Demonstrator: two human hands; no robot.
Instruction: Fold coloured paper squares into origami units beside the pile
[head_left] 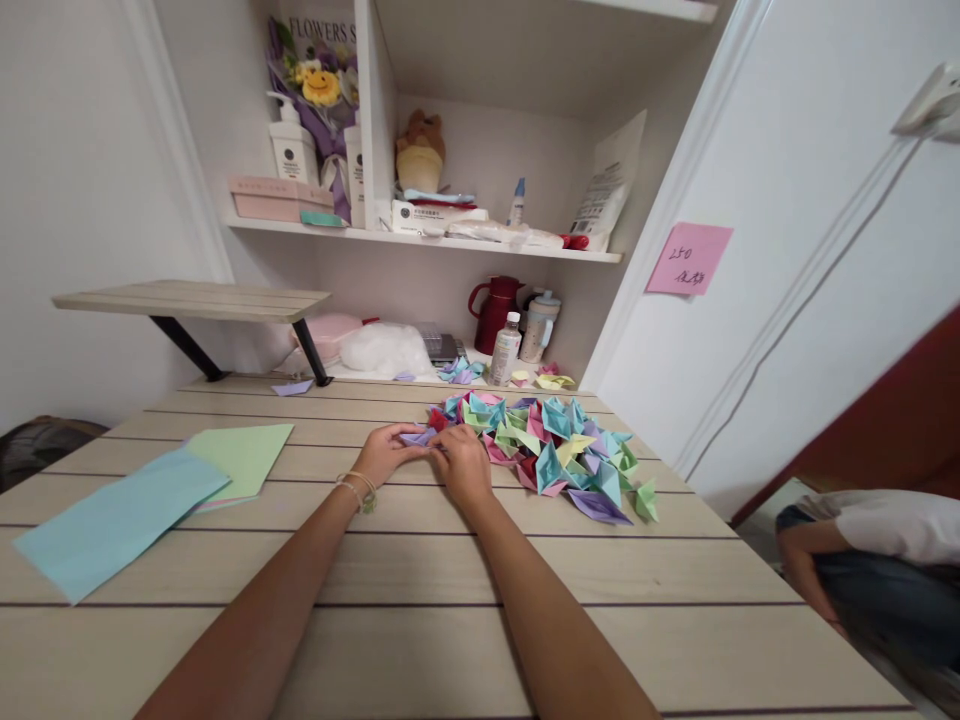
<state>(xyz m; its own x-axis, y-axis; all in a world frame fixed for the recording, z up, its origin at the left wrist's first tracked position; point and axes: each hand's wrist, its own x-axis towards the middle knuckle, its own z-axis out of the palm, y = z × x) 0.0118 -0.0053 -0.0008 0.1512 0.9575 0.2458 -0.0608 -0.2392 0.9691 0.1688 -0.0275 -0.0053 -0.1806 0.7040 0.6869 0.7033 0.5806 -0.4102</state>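
A purple paper (pixel 415 438) is held in the grip of the left hand (pixel 384 455) and the right hand (pixel 465 465), over the counter (pixel 405 570), beside many paper boats (pixel 553 463).

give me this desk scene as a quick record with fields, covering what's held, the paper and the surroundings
left grip: holding purple folded paper; bracelets at its wrist
right grip: on the same paper
folded pile: multicoloured paper boats, heaped on slatted tabletop, mostly right of both grips
flat paper: light blue sheet overlapping light green sheet, at left
back: red jug, white-capped bottle
wall: pink sticky note, handwritten
right edge: another person, partly visible
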